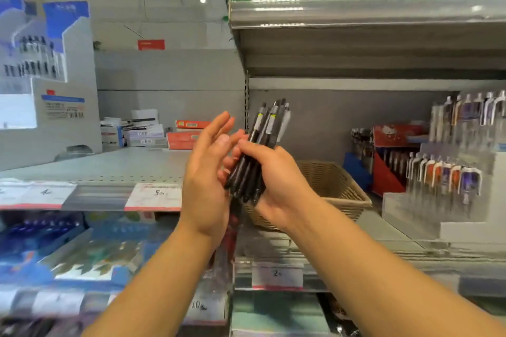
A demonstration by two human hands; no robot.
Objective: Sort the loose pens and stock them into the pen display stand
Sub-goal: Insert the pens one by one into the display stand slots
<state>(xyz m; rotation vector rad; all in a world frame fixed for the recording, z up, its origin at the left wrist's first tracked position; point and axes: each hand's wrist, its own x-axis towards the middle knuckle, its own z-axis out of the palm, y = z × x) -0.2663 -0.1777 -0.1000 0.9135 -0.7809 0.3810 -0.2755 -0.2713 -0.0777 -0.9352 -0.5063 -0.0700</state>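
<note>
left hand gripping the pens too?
No, the left hand is open with straight fingers beside the pens; only the right hand grips them.

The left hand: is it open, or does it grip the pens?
Open: the left hand has straight fingers beside the pens, which the right hand grips.

Two hands are raised in front of the wicker basket [332, 186]: the left hand [206, 172] and the right hand [273, 180]. One bundle of dark pens [257, 150] stands above the basket, about five or six; blur hides the exact number. Two pen display stands show, one [443, 161] right of the basket, one [41, 63] far left. Three price tags [154, 195] are legible below.
</note>
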